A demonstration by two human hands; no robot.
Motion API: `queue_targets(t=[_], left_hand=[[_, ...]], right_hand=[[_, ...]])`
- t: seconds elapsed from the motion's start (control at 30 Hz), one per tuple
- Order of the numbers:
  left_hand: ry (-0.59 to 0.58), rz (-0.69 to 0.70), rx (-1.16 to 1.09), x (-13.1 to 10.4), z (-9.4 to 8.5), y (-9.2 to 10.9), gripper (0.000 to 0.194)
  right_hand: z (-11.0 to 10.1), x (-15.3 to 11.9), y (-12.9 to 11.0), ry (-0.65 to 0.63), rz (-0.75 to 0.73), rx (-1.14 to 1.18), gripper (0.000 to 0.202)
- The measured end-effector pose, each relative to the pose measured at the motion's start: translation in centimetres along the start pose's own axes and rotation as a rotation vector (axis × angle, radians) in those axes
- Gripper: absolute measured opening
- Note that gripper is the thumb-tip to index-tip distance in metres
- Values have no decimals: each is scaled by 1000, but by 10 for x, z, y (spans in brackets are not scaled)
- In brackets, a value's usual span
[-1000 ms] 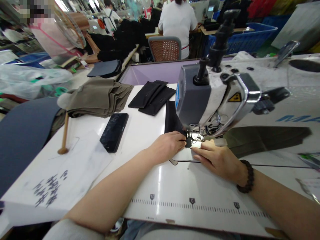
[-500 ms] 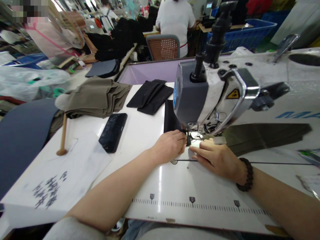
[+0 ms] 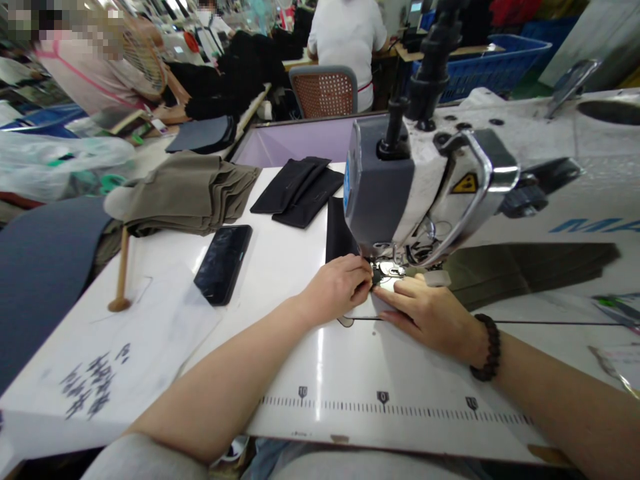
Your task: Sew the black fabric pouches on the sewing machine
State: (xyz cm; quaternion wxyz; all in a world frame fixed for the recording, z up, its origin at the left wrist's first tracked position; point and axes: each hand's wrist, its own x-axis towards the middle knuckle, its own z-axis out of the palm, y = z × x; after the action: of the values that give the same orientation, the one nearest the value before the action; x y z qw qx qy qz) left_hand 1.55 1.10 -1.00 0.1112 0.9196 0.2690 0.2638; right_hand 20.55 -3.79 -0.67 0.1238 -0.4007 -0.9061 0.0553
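A dark fabric piece (image 3: 338,233) lies flat at the left of the sewing machine head (image 3: 383,187), its near end reaching under my left hand (image 3: 343,283). The fingers of that hand are bent and pinched on the fabric beside the needle area. My right hand (image 3: 425,310), with a dark beaded bracelet on the wrist, rests on the machine bed just right of the metal needle plate (image 3: 391,269). Its fingers are stretched out, and the index fingertip nearly meets the left hand.
Black sewn pieces (image 3: 300,193), an olive fabric stack (image 3: 185,193), a phone (image 3: 223,265) and a wooden-handled tool (image 3: 121,273) lie left. Olive strips (image 3: 535,270) lie right, behind my right hand. A person in white (image 3: 345,47) sits beyond the table.
My right index finger has moved slightly left, closer to my left hand. The whole view has shifted a little; the fabric stacks and phone lie as before.
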Motion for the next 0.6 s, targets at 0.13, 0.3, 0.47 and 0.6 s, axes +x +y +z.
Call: queue_targets(t=[0.13, 0.3, 0.47, 0.6], left_hand=[[-40, 51, 62, 0, 2, 0, 17], [-66, 75, 103, -1, 4, -1, 18], [-104, 73, 75, -2, 1, -1, 18], [-162, 75, 15, -2, -6, -1, 21]], right_hand=[[1, -1, 1, -8, -5, -1, 30], [2, 1, 1, 18, -21, -1, 30], [1, 0, 2, 45, -40, 8, 30], [0, -3, 3, 108, -57, 49, 32]])
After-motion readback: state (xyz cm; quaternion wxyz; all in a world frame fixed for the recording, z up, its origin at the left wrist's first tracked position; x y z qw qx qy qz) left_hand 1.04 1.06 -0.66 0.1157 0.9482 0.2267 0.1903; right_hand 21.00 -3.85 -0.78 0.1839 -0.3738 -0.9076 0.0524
